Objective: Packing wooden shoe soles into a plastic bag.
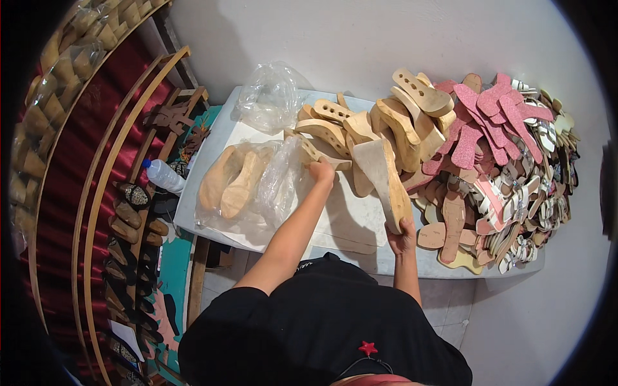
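My right hand (403,238) is closed round the lower end of a large wooden shoe sole (386,183), raised at a slant over the front of the table. Further back, my left hand (321,171) grips a wooden sole with holes (310,149) at its near end; the fingers are partly hidden. Beside it on the left lies a clear plastic bag (275,186) with a pair of pale wooden soles (241,190) inside. Behind both hands rises a heap of wooden wedge soles (405,122), several with round holes.
A crumpled clear bag (270,96) rests at the table's back left. Pink glittery sole pieces (492,119) and white sandal straps (508,199) are piled at the right. A water bottle (164,175) and shoe racks (132,257) stand left of the table (222,235). Walls close in behind and right.
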Tool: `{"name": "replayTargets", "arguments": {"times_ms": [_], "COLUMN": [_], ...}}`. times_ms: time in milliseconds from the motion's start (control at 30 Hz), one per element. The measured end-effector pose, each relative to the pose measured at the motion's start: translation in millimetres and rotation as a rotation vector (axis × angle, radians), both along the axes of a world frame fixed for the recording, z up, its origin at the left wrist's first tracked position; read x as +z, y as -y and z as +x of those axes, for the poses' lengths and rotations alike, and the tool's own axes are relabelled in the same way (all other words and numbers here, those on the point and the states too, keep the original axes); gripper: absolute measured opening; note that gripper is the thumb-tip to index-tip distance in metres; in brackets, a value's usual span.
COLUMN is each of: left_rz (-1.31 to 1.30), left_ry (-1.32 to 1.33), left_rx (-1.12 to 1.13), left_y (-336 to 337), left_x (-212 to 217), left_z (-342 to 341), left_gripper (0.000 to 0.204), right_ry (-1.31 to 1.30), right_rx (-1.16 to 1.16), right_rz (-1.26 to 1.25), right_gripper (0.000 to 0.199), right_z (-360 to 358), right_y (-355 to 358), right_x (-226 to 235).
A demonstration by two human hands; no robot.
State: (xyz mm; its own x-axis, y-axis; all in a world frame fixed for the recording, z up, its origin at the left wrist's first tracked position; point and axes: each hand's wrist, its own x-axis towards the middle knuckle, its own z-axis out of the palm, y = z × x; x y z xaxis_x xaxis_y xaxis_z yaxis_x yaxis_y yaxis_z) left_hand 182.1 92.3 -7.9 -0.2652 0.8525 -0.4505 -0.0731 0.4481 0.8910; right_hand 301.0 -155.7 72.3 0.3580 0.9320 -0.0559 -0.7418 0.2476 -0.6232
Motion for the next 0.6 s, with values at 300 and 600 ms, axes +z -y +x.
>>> {"name": "replayTargets", "arguments": {"times_ms": [300,600], "left_rz": [0.347,0.610], "left_ry": [-0.172,0.113], "left_rx": [-0.103,-0.331], "left_y": [69.1,85.6], "left_x": [55.4,81.9], "left_z": [-15.1,-54.1], "left_gripper": [0.044,0.036], "right_ry": [0.143,0.246], "right_rx": [-0.024,-0.217], "right_rz": [0.100,0.204], "right_gripper": [0.071,0.045], "right_z": [17.5,69.2], "right_y": [4.4,5.7], "right_x": [24.6,29.5]}}
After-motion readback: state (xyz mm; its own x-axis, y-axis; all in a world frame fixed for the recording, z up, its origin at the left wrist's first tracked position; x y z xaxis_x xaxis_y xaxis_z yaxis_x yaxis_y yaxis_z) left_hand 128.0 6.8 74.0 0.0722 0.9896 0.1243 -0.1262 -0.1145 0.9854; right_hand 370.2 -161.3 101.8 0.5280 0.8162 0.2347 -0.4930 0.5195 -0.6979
